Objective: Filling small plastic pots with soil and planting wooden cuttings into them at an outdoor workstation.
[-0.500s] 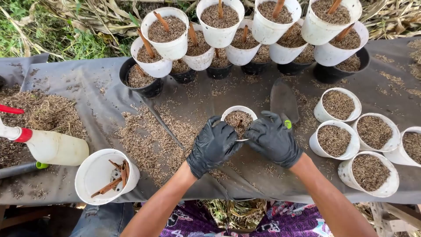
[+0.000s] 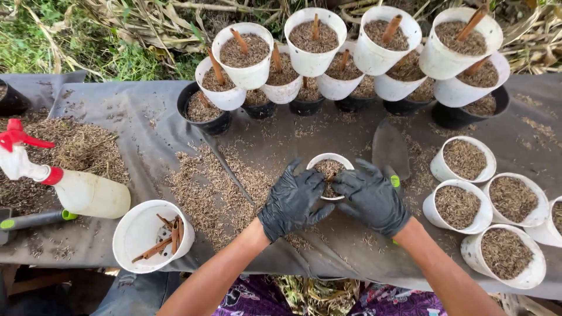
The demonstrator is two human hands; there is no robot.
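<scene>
Both my hands wear black gloves and meet over a small white pot [image 2: 322, 160] filled with brown husks, in the middle of the grey sheet [image 2: 140, 129]. My left hand [image 2: 293, 201] cups the pot's left side. My right hand [image 2: 371, 198] covers its right side, and its fingertips press a short brown stick [image 2: 329, 177] into the husks. Under my right hand lies a trowel [image 2: 390, 147] with a green handle.
Stacked white and black pots [image 2: 310, 41] with sticks stand along the back. Several filled white pots [image 2: 462, 159] sit at the right. A white cup of sticks [image 2: 140, 234], a spray bottle [image 2: 82, 190] and loose husk piles [image 2: 211, 187] lie at the left.
My two hands have closed in over the pot, and the fingers now press on the husks at its right side.
</scene>
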